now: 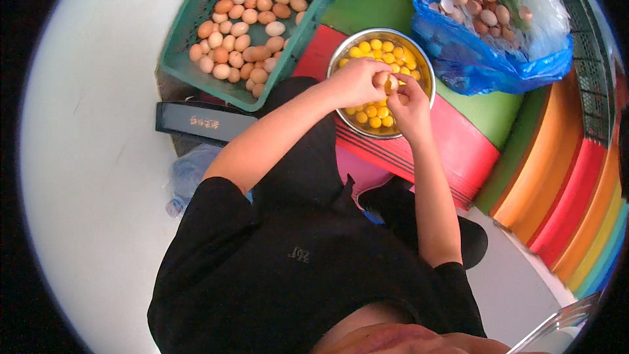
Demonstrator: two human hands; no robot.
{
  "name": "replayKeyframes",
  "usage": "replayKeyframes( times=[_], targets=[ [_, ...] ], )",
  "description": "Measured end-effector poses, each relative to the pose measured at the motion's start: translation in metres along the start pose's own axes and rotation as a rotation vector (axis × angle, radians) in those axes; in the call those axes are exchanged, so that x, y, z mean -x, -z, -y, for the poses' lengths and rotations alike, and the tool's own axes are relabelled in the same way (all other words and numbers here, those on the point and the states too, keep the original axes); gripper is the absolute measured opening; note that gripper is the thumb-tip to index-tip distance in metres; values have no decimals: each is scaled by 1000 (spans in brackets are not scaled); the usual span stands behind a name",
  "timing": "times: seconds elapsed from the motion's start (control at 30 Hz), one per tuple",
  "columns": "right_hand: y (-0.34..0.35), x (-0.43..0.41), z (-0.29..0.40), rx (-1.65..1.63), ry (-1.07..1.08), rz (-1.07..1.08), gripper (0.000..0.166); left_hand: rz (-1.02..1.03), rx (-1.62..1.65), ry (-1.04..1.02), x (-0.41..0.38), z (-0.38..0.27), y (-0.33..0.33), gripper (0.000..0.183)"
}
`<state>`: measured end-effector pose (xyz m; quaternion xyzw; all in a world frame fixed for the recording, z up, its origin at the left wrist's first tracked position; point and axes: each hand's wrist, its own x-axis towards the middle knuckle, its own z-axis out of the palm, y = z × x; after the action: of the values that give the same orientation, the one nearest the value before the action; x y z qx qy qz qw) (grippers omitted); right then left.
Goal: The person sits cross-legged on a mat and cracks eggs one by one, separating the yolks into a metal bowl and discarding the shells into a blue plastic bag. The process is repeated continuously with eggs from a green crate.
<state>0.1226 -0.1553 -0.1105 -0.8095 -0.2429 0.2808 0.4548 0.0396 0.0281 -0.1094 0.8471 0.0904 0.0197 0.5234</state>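
Over a round metal bowl (431, 83), my two hands hold a brown egg (381, 79) between their fingertips. The shell looks parted, with a gap facing up, though fingers cover much of it. My left hand (359, 78) grips its left side; my right hand (412, 103) pinches the right side. Many raw yolks (376, 120) lie in clear egg white inside the bowl, several hidden beneath my hands. To the left stands a green plastic crate (211, 89) of whole brown eggs (239, 28). An open blue plastic bag (496, 76) at the right contains broken eggshells (489, 17).
The bowl stands on a red and green padded surface (457, 132). Rainbow-striped steps (550, 196) curve along the right, with a dark perforated crate (589, 69) above them. A dark box (216, 122) bearing writing and a clear plastic bottle (189, 174) are at my left.
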Motion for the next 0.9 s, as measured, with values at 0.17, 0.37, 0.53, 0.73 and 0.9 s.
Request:
replayKeyframes(
  times=[0.17,0.37,0.53,0.73,0.9],
  targets=[
    [20,5,15,502,212,-143,42,62,-135,-68,-1,-3,7,47],
    [21,2,15,-89,-211,-40,40,-76,19,-5,0,-21,11,45],
    [13,9,53,-928,-556,20,40,-63,-1,-148,1,-30,17,41],
    [73,-23,93,-1158,-234,99,49,-298,144,-130,-6,-55,86,37],
    [134,-37,150,-1267,-34,95,81,-744,-453,213,-27,95,208,26]
  ],
)
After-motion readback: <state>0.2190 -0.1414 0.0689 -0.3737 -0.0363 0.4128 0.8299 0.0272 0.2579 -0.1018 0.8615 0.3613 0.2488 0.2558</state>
